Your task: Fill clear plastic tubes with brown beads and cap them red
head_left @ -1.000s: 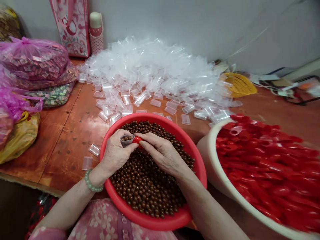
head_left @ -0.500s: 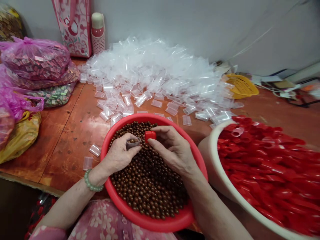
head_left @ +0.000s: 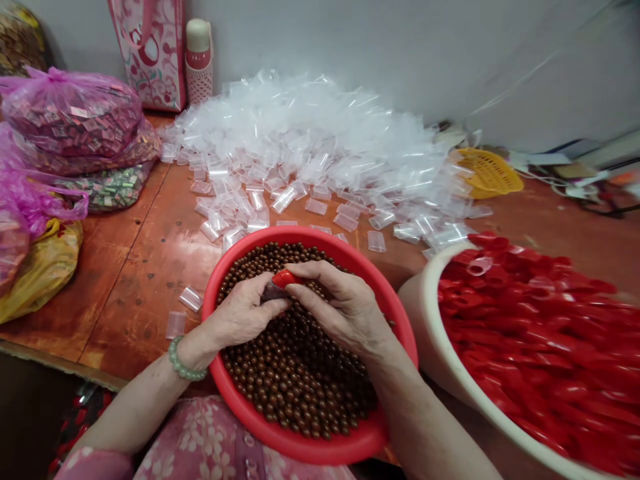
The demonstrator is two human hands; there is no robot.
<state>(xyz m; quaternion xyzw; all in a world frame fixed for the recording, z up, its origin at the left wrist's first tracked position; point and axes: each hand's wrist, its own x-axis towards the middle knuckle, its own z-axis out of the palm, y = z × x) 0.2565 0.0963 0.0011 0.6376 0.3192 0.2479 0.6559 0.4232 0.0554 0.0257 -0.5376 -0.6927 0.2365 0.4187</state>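
Observation:
Over a red basin (head_left: 400, 320) full of brown balls (head_left: 300, 380), my two hands meet. Between thumb and fingers, my left hand (head_left: 240, 313) holds a small clear container (head_left: 271, 291), mostly hidden by the fingers. My right hand (head_left: 345, 303) pinches a red cap (head_left: 286, 278), which touches the container's mouth at a tilt. Whether the cap is seated cannot be made out. Behind the basin lies a big heap of clear plastic tubes (head_left: 320, 140). On the right stands a white tub (head_left: 430, 300) heaped with red plastic pieces (head_left: 545, 340).
Pink bags (head_left: 75, 120) of small packets and a yellow bag (head_left: 50, 267) lie at the left. A patterned bag (head_left: 155, 60) and a bottle (head_left: 199, 63) stand at the back wall. A yellow basket (head_left: 487, 173) sits back right. Two loose tubes (head_left: 176, 325) lie left of the basin.
My right hand has brought the red cap left and down onto the container's mouth, where brown balls showed before. The container in my left hand has moved slightly right.

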